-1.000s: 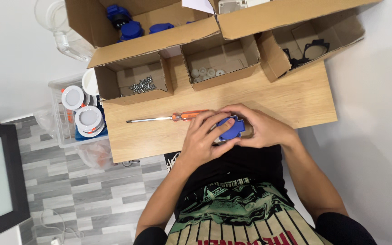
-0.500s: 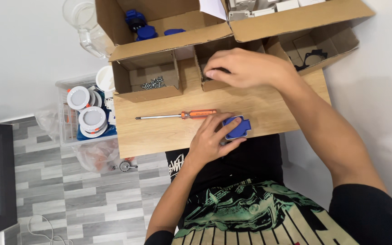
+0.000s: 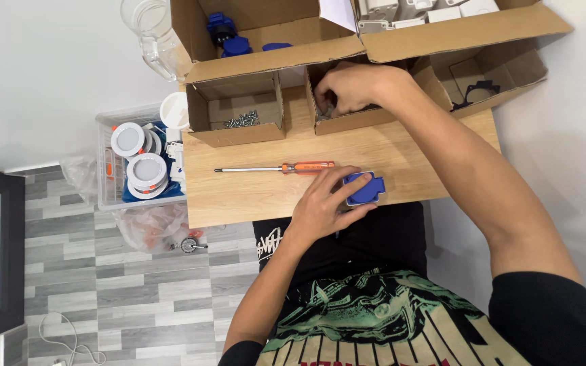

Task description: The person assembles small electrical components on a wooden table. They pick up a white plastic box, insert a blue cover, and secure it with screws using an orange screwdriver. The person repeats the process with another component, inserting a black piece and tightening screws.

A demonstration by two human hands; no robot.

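Blue socket part [image 3: 365, 188] clamped in left hand [image 3: 320, 207] fingers, right hand [image 3: 350, 88] fingers curled inside cardboard box [image 3: 347, 122], grasp hidden

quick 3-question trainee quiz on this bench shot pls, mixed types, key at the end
1. True or false: the left hand rests on the blue plastic part at the near edge of the wooden table.
2. Where do the right hand fingers reach?
A. into the middle cardboard box
B. onto the screwdriver
C. into the box of screws
3. Fill in: the screwdriver's handle is ____ in colour.

Key: 1 true. 2 A. 3 orange. The screwdriver lies flat on the table, untouched, between the boxes and the left hand.
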